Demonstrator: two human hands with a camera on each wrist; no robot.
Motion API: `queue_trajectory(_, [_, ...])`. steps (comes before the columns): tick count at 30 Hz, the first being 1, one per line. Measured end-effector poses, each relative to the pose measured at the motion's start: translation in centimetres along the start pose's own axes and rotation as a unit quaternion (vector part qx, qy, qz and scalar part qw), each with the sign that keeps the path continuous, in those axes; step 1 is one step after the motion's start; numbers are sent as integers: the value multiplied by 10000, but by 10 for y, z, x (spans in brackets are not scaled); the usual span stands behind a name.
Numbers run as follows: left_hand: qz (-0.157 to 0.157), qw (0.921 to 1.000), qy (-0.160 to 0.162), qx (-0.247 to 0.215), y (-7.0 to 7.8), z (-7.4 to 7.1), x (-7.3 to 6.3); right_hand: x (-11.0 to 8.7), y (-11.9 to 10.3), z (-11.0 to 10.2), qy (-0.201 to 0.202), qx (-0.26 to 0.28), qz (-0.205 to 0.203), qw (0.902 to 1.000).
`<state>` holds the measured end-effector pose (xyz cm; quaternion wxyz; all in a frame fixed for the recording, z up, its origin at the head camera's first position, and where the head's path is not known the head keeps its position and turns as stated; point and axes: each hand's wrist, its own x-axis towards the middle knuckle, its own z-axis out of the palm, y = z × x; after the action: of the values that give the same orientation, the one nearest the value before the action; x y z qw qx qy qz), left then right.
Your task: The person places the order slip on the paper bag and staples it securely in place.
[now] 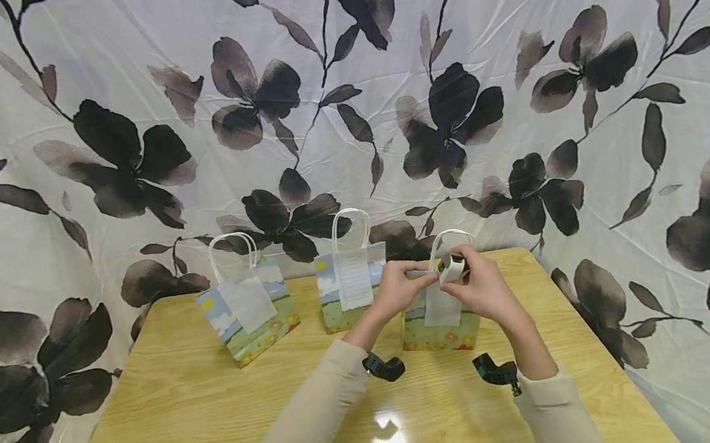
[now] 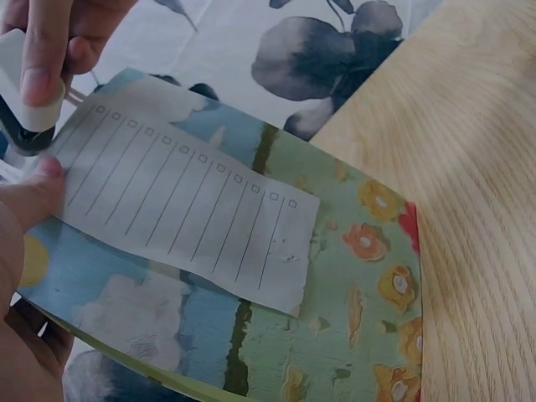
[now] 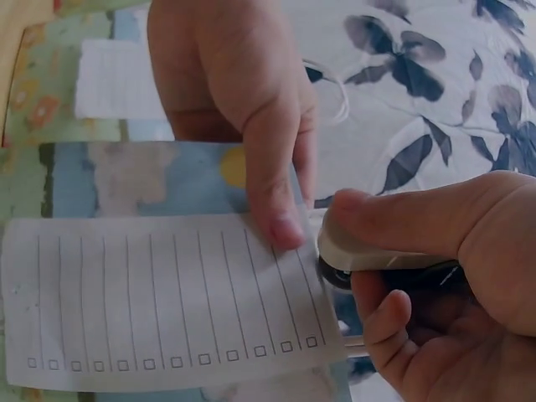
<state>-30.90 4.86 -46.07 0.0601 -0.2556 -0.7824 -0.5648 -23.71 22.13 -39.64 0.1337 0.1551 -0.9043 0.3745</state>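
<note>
My right hand [image 1: 487,287] grips a small white and black stapler [image 1: 452,268] at the top edge of the right-hand paper gift bag [image 1: 442,340]. In the right wrist view the stapler's jaws are at the end of a lined checklist sheet [image 3: 159,293], which lies against the bag's painted front. My left hand [image 1: 396,291] pinches the sheet and the bag's rim, its thumb [image 3: 286,233] on the paper. The left wrist view shows the stapler's nose [image 2: 38,126] just beside that thumb. Whether a staple is in the paper cannot be seen.
Two similar bags stand to the left, a middle one [image 1: 331,318] and a tilted far-left one [image 1: 246,348], each with a paper sheet on its front and white handles. They stand on a wooden table [image 1: 220,413]. Behind hangs a floral cloth [image 1: 337,153].
</note>
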Motion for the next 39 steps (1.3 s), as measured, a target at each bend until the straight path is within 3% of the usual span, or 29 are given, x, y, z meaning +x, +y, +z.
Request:
queue_trajectory(6, [-28,9999,-48,-112,0,0,-2,3,-2,3,35,-189,-181,9997])
queue_trajectory(16, [-9,9997,-143,-192,0,1,-3,6,3,2,-578,-466,-67,9972])
queue_trajectory(29, [188,9992,-102,-349,-2,1,-4,5,17,7,-323,-1432,-320,9887])
queue_trajectory(39, [190,9994,-130,-244,-2,2,-2,9,29,3,-950,-1400,-624,9836])
